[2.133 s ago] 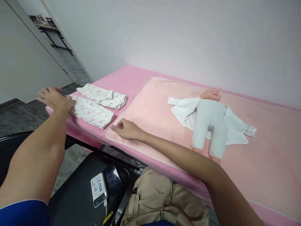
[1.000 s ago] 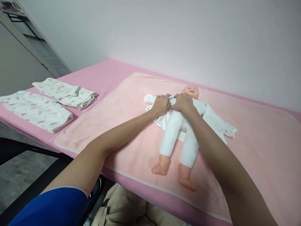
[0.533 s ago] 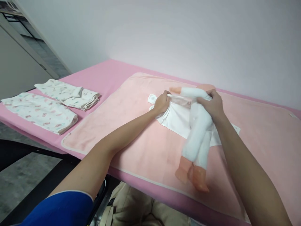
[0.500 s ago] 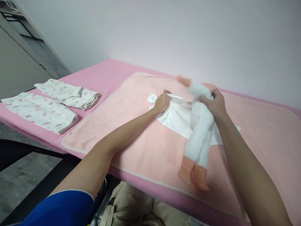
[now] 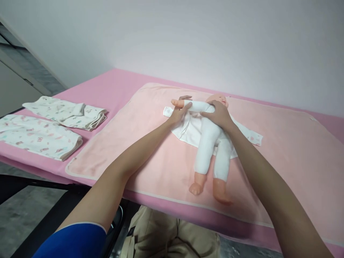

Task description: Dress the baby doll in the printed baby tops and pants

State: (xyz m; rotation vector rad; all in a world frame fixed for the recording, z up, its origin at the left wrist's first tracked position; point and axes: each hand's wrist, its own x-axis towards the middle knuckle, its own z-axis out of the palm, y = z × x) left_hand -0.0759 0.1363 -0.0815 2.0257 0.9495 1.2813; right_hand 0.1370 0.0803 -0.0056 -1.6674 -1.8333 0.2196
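Note:
A baby doll (image 5: pixel 211 132) with a white cloth body lies on its back on a spread white baby shirt (image 5: pixel 185 130). Its feet point towards me and its head is at the far side. My left hand (image 5: pixel 180 111) is closed around the doll's forearm (image 5: pixel 192 106), near its wrist. Over the doll's upper arm and chest, my right hand (image 5: pixel 219 114) grips it with thumb and fingers curled. One shirt sleeve (image 5: pixel 251 136) reaches out to the right; the other sleeve's cuff (image 5: pixel 167 111) shows beside my left hand.
Under the doll is a light pink blanket (image 5: pixel 150 157) on a pink-covered table (image 5: pixel 115 80). Two folded printed baby garments, one at the back (image 5: pixel 67 111) and one in front (image 5: pixel 40 138), lie at the left. A wall (image 5: pixel 188 43) stands behind the table.
The doll has been lowered from a tilted hold onto the shirt, now lying on its back with legs apart. My left hand went from the shirt to the doll's arm.

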